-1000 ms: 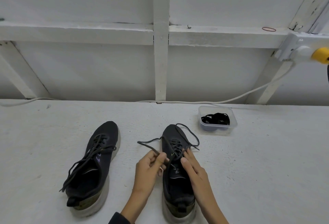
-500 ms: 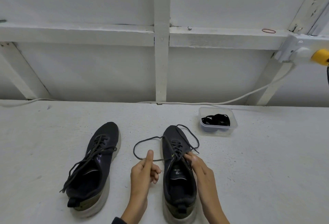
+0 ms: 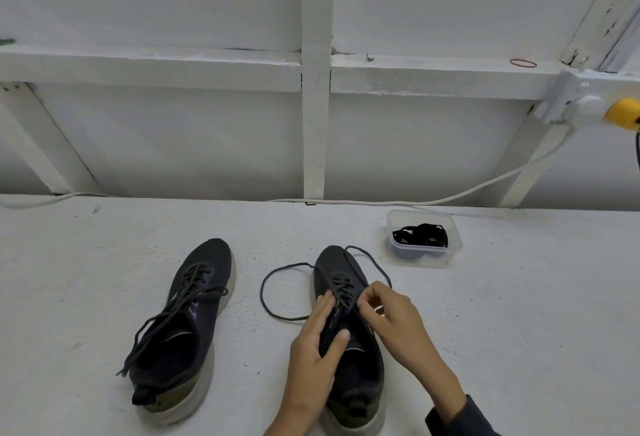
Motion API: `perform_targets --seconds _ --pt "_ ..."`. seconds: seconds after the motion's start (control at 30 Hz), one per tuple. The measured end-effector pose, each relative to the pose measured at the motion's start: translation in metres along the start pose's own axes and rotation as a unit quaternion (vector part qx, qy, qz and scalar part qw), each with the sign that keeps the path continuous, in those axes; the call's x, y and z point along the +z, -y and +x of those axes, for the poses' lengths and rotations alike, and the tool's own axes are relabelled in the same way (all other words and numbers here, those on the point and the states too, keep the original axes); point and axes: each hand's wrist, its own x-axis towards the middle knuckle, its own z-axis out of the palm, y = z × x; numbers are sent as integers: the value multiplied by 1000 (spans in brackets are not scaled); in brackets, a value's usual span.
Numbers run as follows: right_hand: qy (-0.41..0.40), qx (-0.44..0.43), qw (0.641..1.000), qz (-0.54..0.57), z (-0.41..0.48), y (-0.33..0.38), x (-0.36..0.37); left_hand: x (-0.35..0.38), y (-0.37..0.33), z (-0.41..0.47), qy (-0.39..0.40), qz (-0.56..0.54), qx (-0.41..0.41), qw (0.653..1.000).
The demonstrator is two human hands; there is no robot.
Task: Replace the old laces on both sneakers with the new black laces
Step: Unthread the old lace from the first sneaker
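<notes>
The sneaker (image 3: 367, 359) being worked on lies at lower centre of the frame, toe pointing away, on a white table (image 3: 519, 331). Its dark lace (image 3: 341, 291) is still threaded through the lower eyelets, and the loose ends sweep out in loops, a wide one to the left on the table and a narrower one round the toe to the right. The right hand (image 3: 394, 317) comes in from the lower right, fingers curled, pinching the lace at the eyelets. The left hand (image 3: 311, 356) lies flat on the sneaker's left side, fingers straight along the upper and thumb across the tongue, gripping nothing.

The other sneaker (image 3: 188, 324) lies just left of it, angled slightly, with the second lace (image 3: 194, 297) untied but fully threaded, ends trailing toward the lower left.

Right of the first sneaker's toe, near but apart from it, stands a clear tub (image 3: 450, 252) holding the bundled new laces (image 3: 420, 236).

A white cable (image 3: 485, 189) runs along the table's far edge up to a socket (image 3: 571, 103) at the right edge, with a yellow plug (image 3: 623, 113). A red band (image 3: 523, 63) lies on the white ledge above.
</notes>
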Motion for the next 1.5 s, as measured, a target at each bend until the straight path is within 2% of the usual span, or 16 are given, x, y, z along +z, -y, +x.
perform_targets --seconds 0.1,0.17,0.3,0.43,0.73,0.9,0.97,1.07,1.2,1.27,1.4,1.5 --pt "-26 -14 997 -66 4 6 1 -1 0 1 14 20 6 1000" --pt "-25 -17 997 -66 6 7 1 -1 1 1 18 23 11 1000" --pt "44 26 994 95 8 -1 -15 -2 3 2 18 30 15 999" --pt "105 48 984 138 1 -2 -23 -2 4 2 18 38 17 999" --pt "21 65 977 201 14 0 -20 -5 4 4 35 58 26 997" --pt "118 61 973 187 8 -3 -29 -4 4 3 23 55 20 998" --pt "131 52 973 182 6 -5 -28 -3 4 3 21 53 19 998" --pt "99 47 976 189 8 -5 -25 -2 4 3 20 50 17 998" --pt "-8 85 961 262 16 -4 -29 -2 2 2 19 38 10 999" --pt "17 96 958 268 15 -3 -30 -1 2 1 15 32 10 999" --pt "132 98 961 225 6 -2 -30 0 1 0 5 26 13 1000" --pt "113 96 964 223 7 -2 -31 0 1 0 6 25 9 1000"
